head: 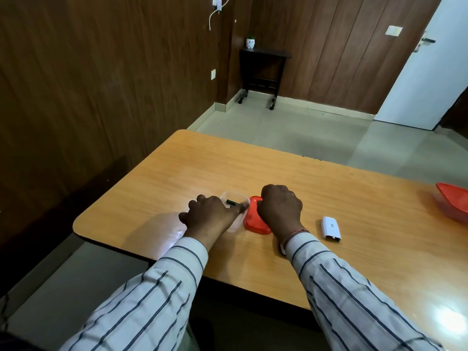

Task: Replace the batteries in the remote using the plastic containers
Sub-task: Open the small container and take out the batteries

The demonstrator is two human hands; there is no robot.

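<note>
A small clear plastic container [235, 195] stands on the wooden table [253, 165] with a dark, green-marked battery [231, 202] lying inside. My left hand [210, 214] rests over its near side, thumb on the rim, holding it. A red lid [253, 222] lies flat on the table right beside the container. My right hand [281, 206] is curled on top of that lid, its fingers hooked over the far edge. The white remote [330, 228] lies face down to the right of my right hand, apart from it.
A second plastic container with a red lid [453, 203] sits at the table's far right edge. The table's left edge and rounded corner are close to my left hand. Beyond the table are tiled floor, a small dark side table [263, 69] and a white door.
</note>
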